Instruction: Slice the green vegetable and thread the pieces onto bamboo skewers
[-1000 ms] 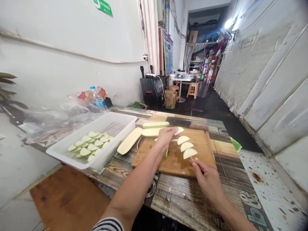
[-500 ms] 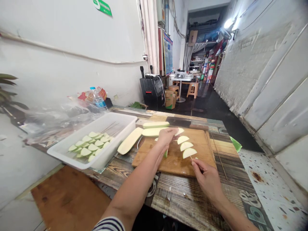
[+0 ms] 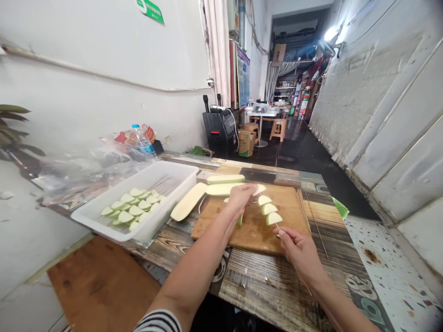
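My right hand (image 3: 298, 251) is closed on the lower end of a thin wooden skewer (image 3: 277, 226). Several half-moon zucchini slices (image 3: 269, 209) are threaded along it, pale flesh with green skin at the edge. At the far end of the skewer, my left hand (image 3: 242, 196) pinches another pale zucchini slice (image 3: 259, 189); whether the tip has pierced it I cannot tell. Both hands are over a wooden cutting board (image 3: 216, 226). More cut zucchini lies on the board, partly hidden behind my left forearm.
Left of the board stands a white plastic tub (image 3: 194, 177) with several skewers of zucchini slices (image 3: 133, 207). Halved zucchinis (image 3: 187, 203) lie between tub and board. Loose skewers (image 3: 316, 226) rest at the right. A water bottle (image 3: 143, 140) and plastic bags (image 3: 86, 168) are at the back left.
The skewer has turned slightly in my right hand, so more green skin shows on the threaded slices. My left hand keeps its pinch on the end slice.
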Motion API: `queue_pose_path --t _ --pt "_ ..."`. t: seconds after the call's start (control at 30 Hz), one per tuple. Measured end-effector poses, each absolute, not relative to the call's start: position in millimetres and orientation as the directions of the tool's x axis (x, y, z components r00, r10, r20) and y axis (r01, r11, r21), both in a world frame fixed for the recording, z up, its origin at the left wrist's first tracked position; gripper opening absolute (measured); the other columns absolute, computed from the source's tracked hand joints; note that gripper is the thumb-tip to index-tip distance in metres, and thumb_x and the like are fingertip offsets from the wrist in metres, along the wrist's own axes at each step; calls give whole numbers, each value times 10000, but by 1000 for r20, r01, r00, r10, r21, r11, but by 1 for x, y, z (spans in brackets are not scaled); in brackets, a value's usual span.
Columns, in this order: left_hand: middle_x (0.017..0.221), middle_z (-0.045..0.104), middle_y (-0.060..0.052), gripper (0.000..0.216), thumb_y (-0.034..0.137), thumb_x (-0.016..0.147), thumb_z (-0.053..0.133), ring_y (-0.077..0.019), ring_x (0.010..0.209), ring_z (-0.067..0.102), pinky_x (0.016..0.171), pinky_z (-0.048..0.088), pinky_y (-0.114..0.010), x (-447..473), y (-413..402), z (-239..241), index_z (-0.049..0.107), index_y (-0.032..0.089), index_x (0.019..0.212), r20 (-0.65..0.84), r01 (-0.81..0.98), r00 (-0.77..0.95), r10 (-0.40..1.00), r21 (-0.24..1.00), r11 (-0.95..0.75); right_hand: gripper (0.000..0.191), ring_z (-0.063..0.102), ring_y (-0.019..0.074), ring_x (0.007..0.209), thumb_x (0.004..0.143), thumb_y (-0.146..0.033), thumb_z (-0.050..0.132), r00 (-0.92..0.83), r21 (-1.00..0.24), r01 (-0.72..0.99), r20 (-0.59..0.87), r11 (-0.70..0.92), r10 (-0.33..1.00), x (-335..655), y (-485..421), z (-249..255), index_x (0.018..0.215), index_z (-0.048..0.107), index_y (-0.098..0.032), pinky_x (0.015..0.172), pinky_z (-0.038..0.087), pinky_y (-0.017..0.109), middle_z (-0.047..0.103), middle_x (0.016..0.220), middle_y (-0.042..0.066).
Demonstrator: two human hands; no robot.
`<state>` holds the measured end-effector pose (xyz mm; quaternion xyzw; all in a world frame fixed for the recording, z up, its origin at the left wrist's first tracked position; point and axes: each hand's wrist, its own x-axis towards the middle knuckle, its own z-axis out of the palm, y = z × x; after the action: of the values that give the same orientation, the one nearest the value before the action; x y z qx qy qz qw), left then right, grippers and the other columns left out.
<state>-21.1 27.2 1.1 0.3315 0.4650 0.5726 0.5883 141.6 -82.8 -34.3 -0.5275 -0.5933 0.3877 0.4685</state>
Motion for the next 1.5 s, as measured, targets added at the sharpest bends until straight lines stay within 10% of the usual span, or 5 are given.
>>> queue_pose_path --t 0.27,0.6,0.9,1.27,1.5 --pt "660 680 -76 141 193 631 720 -123 578 627 535 484 -195 -20 23 8 674 94 721 -170 -379 -84 982 917 126 321 663 204 658 846 -278 428 -165 -442 788 519 428 839 151 -83 -44 992 691 -164 651 499 299 720 830 111" --pt "678 679 -75 173 209 620 729 -120 583 617 551 487 -208 -22 28 1 678 93 737 -143 -385 -70 987 917 105 433 151 19 302 710 -490 608 -181 -961 -186 -172 -205 968 141 -79 -26 915 642 -110 305 136 169 275 421 -122" --pt "755 682 -83 160 225 652 718 -128 631 622 568 483 -218 -24 28 6 661 115 754 -249 -522 36 968 821 231 284 665 226 772 828 -327 479 -78 -674 605 480 424 874 146 -81 -34 914 699 -170 722 499 336 718 900 95" --pt "724 663 -92 208 281 699 690 -194 689 645 652 531 -315 -12 31 1 608 99 758 -258 -695 112 960 670 261 305 674 204 762 859 -331 439 -107 -734 560 395 384 912 142 -79 -26 879 694 -163 675 523 283 728 854 73" --pt "739 663 -98 182 155 634 729 -171 676 639 654 519 -285 -6 34 -8 617 74 753 -298 -666 -86 951 727 168 314 673 205 642 870 -237 404 -187 -369 796 603 479 775 145 -80 -40 938 685 -114 620 509 294 725 824 106"
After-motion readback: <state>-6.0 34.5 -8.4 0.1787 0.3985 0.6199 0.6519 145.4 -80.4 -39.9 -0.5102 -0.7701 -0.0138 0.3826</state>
